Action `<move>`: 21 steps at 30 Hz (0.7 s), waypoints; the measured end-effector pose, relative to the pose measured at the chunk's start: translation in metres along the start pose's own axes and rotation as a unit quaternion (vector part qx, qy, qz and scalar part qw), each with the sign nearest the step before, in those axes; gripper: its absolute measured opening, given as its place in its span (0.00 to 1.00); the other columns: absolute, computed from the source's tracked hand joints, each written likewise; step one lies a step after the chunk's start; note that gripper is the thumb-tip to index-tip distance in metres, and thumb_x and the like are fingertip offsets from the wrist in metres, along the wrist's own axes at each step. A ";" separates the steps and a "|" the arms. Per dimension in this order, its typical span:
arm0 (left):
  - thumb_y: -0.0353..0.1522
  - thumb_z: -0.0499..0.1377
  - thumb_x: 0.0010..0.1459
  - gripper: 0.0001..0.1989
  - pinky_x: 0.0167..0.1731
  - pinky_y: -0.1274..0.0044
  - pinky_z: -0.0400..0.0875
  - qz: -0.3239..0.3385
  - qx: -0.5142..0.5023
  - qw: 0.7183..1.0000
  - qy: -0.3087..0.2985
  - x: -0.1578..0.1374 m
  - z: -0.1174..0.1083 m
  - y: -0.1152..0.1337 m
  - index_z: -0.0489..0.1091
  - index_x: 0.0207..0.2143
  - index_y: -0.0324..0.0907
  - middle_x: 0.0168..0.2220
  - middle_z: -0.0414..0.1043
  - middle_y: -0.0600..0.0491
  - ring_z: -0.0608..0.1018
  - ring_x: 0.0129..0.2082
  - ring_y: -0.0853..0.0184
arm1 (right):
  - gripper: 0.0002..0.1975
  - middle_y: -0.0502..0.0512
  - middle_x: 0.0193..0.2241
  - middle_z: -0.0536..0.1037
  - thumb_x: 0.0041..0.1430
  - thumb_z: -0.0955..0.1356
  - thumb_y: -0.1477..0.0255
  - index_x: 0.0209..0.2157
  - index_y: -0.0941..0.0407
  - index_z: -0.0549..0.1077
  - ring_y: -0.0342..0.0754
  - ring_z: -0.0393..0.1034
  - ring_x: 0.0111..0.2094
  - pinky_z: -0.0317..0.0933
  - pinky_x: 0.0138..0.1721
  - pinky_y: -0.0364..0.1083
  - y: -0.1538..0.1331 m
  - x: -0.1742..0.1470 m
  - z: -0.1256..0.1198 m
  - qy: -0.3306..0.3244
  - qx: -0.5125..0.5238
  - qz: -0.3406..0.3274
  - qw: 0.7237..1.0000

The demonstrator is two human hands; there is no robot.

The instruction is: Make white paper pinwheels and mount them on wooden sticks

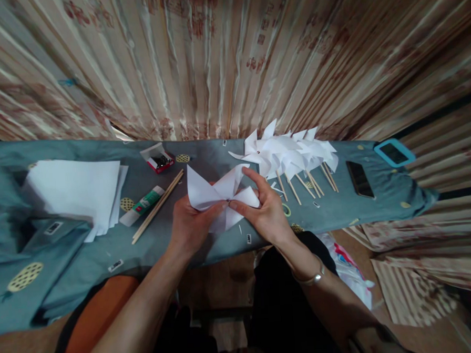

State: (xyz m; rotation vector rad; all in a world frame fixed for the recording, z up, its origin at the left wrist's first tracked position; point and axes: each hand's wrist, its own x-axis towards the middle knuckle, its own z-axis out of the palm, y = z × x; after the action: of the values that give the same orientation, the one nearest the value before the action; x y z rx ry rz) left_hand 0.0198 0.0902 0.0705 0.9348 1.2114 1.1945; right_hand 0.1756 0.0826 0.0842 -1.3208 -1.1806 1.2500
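A white paper pinwheel (pixel 201 193) is held between both hands above the cloth-covered table. My left hand (pixel 190 223) grips its left side, with the thumb pressed near the centre. From the right, my right hand (pixel 266 209) pinches it, the thumb also at the centre and the index finger along an upper blade. A small dark spot shows at the middle between the thumbs; I cannot make out what it is. The fingers behind the paper are hidden. Left of the hands lie wooden sticks (pixel 157 208) and a glue stick (pixel 144 202).
Several finished-looking pinwheels on sticks (pixel 285 150) lie overlapped at the back right. Beyond them are a phone (pixel 360 179) and a blue-framed device (pixel 394 153). Paper sheets (pixel 76 187) are stacked at left, near an open small box (pixel 157 158). A pleated curtain (pixel 198 68) hangs behind the table.
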 end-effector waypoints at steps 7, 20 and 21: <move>0.40 0.73 0.35 0.24 0.31 0.74 0.74 0.008 0.012 1.000 0.000 0.001 0.000 -0.001 0.77 0.36 0.38 0.31 0.81 0.51 0.80 0.30 0.61 | 0.40 0.49 0.31 0.79 0.45 0.76 0.67 0.59 0.51 0.60 0.49 0.75 0.30 0.72 0.32 0.49 0.002 0.001 0.000 -0.002 0.003 0.004 1.000; 0.38 0.73 0.36 0.23 0.30 0.75 0.73 0.005 0.019 1.000 0.001 0.001 0.000 -0.001 0.78 0.37 0.39 0.31 0.81 0.51 0.80 0.31 0.60 | 0.39 0.50 0.31 0.78 0.45 0.76 0.66 0.58 0.50 0.61 0.49 0.74 0.31 0.71 0.33 0.49 0.002 0.001 -0.001 -0.008 0.010 0.013 1.000; 0.38 0.73 0.36 0.24 0.30 0.75 0.73 0.005 0.019 1.000 0.001 0.001 0.000 -0.001 0.78 0.38 0.39 0.31 0.81 0.50 0.81 0.31 0.60 | 0.39 0.50 0.31 0.78 0.45 0.76 0.67 0.58 0.51 0.62 0.49 0.74 0.30 0.71 0.33 0.49 0.002 0.001 0.000 -0.006 0.012 0.014 1.000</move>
State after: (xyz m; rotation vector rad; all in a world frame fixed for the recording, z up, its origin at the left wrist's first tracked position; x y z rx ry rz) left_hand 0.0197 0.0906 0.0695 0.9698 1.2354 1.1841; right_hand 0.1761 0.0837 0.0820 -1.3191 -1.1548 1.2900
